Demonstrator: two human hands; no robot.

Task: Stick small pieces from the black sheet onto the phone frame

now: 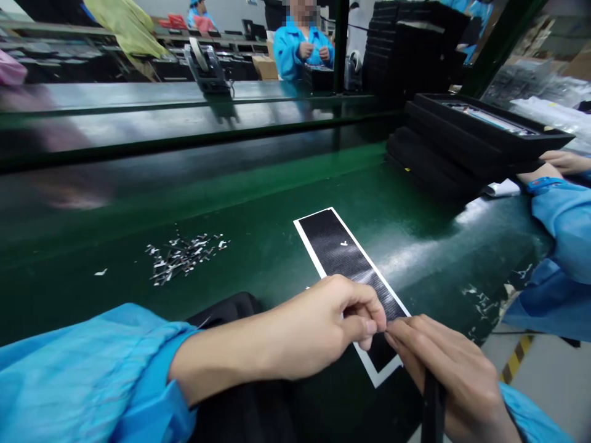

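Note:
A long black sheet with a white border (323, 237) lies on the green table, its near part under my hands. One small white scrap (344, 243) rests on it. My left hand (341, 320) is closed in a pinch above the sheet, thumb against fingers; whatever it pinches is too small to make out. Its fingertips meet those of my right hand (447, 363) at the sheet's right edge. The right hand's fingers are bent together, and a black strip-shaped object (433, 406) sticks out below them toward the bottom of the view.
Left of the sheet is a pile of small black and white scraps (184, 255). Stacked black trays (462, 141) stand at the back right. A co-worker's blue sleeve (563, 227) reaches in at right. A tape dispenser (205, 64) sits across the table.

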